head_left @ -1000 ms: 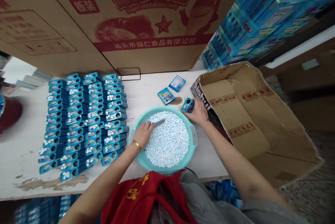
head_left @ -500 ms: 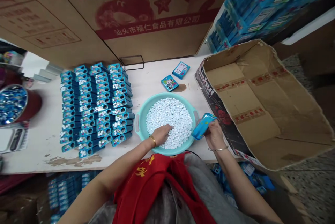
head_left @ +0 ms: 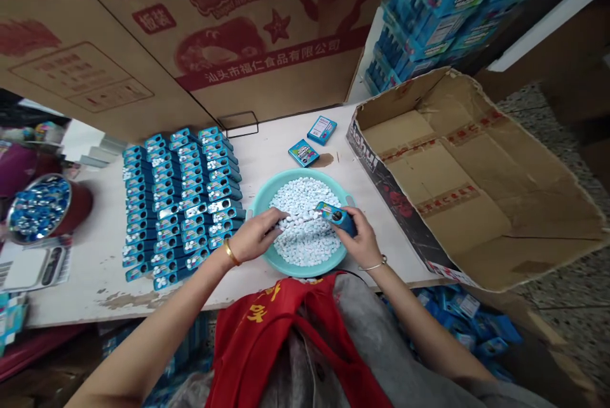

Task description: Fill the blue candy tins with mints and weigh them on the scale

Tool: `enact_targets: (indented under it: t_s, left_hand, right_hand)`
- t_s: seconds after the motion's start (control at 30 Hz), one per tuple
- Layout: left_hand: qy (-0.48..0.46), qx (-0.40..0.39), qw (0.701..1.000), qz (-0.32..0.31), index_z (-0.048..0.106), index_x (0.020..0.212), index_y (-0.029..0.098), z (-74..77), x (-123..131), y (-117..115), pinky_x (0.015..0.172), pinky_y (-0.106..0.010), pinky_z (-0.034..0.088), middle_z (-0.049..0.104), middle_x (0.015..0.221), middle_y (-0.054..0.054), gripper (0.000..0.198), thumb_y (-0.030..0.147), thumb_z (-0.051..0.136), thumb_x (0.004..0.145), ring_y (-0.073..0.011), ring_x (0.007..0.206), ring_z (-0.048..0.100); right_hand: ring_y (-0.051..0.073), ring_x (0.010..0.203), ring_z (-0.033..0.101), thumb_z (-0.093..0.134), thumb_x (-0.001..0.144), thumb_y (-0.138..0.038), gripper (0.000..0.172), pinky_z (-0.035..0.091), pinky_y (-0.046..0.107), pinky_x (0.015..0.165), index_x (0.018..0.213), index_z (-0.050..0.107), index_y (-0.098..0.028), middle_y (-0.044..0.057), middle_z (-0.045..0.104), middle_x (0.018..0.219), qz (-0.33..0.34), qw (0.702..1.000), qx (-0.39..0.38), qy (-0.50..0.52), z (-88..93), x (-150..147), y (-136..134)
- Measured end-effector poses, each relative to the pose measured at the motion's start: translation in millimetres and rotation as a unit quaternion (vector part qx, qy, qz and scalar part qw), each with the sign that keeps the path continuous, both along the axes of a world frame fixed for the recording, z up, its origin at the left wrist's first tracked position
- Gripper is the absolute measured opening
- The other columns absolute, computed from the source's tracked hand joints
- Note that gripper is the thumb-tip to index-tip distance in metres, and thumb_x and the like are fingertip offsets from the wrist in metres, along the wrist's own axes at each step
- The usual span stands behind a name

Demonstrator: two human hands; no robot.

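A teal basin [head_left: 264, 193] heaped with small white candies [head_left: 305, 201] stands on the white table in front of me. My left hand [head_left: 258, 235] is closed on a flat scoop loaded with candies, held over the basin. My right hand [head_left: 359, 239] grips a small blue box [head_left: 336, 215] lying on its side, its open end meeting the scoop's tip. To the left, several rows of the same blue boxes [head_left: 183, 195] lie side by side on the table.
A large open cardboard carton [head_left: 476, 179] lies at the right table edge. Two blue packets [head_left: 312, 141] lie behind the basin. A red tub of blue items [head_left: 45, 208] and a scale [head_left: 35, 266] sit far left. Big printed cartons [head_left: 190, 33] wall the back.
My right hand brought the blue box from the basin's right rim to over the candies. My left hand lifted out of the candies with a loaded scoop and met the box.
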State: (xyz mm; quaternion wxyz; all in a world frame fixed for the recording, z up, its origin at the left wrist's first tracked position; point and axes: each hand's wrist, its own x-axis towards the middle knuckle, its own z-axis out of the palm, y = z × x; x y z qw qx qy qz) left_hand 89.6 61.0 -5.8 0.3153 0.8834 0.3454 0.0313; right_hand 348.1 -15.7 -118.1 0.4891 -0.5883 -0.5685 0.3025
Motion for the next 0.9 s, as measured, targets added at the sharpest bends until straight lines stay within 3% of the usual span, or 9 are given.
enact_targets:
  t_s: [0.1,0.23,0.43,0.57,0.67,0.8,0.9]
  left_hand:
    - [0.069,0.023,0.996,-0.044,0.050,0.120,0.017,25.4,15,3,0.087,-0.032,0.048,0.059,0.110,-0.010,0.028,0.023,0.038,0.095,-0.0195,0.100,0.058]
    - [0.200,0.069,0.975,-0.071,0.051,0.120,0.016,46.3,42,3,0.078,-0.031,0.049,0.060,0.107,-0.010,0.030,0.019,0.039,0.093,-0.0209,0.094,0.060]
    - [0.249,0.112,0.960,-0.065,0.056,0.102,0.013,65.9,79,-13,0.077,-0.036,0.049,0.059,0.090,-0.011,0.025,0.009,0.035,0.091,-0.0226,0.089,0.058]
    - [0.244,0.143,0.956,-0.076,0.059,0.095,0.014,66.8,75,-12,0.075,-0.036,0.048,0.058,0.090,-0.010,0.025,0.011,0.034,0.092,-0.0221,0.087,0.056]
    - [0.239,0.168,0.955,-0.044,0.056,0.107,0.017,38.9,52,6,0.076,-0.034,0.047,0.058,0.095,-0.008,0.025,0.010,0.038,0.091,-0.0210,0.088,0.055]
    - [0.251,0.151,0.955,0.033,0.052,0.116,0.017,-40.8,22,33,0.083,-0.036,0.045,0.057,0.103,-0.009,0.030,0.010,0.035,0.092,-0.0221,0.094,0.054]
    - [0.257,0.118,0.958,0.055,0.050,0.119,0.014,-97.7,17,35,0.088,-0.040,0.043,0.056,0.112,-0.013,0.034,0.008,0.032,0.092,-0.0251,0.102,0.052]
  right_hand:
    - [0.027,0.104,0.058,0.056,0.081,-0.021,0.035,0.047,0.046,0.093,0.116,0.052,-0.025,0.009,0.061,0.108,0.048,0.997,0.039,-0.050,3.1,-11,4]
    - [0.028,0.107,0.056,0.051,0.079,-0.014,0.041,0.046,0.049,0.095,0.119,0.051,-0.024,0.010,0.061,0.111,0.068,0.992,0.067,-0.079,3.7,-21,5]
    - [0.027,0.106,0.056,0.050,0.078,-0.013,0.044,0.047,0.049,0.094,0.120,0.051,-0.024,0.009,0.061,0.111,0.054,0.994,0.066,-0.070,-0.7,-28,4]
    - [0.027,0.108,0.055,0.048,0.078,-0.012,0.044,0.047,0.049,0.095,0.121,0.050,-0.024,0.010,0.060,0.112,0.031,0.994,0.078,-0.071,-5.8,-27,6]
    - [0.027,0.109,0.055,0.049,0.080,-0.013,0.042,0.047,0.048,0.095,0.120,0.050,-0.024,0.010,0.060,0.113,0.013,0.995,0.074,-0.073,-9.0,-22,7]
    - [0.027,0.106,0.058,0.055,0.082,-0.019,0.036,0.048,0.047,0.093,0.117,0.051,-0.024,0.009,0.061,0.111,-0.025,0.997,0.047,-0.049,-11.5,-13,8]
    - [0.026,0.103,0.059,0.059,0.082,-0.027,0.035,0.049,0.045,0.092,0.116,0.052,-0.023,0.009,0.061,0.110,-0.057,0.998,0.022,-0.017,-12.5,-8,9]
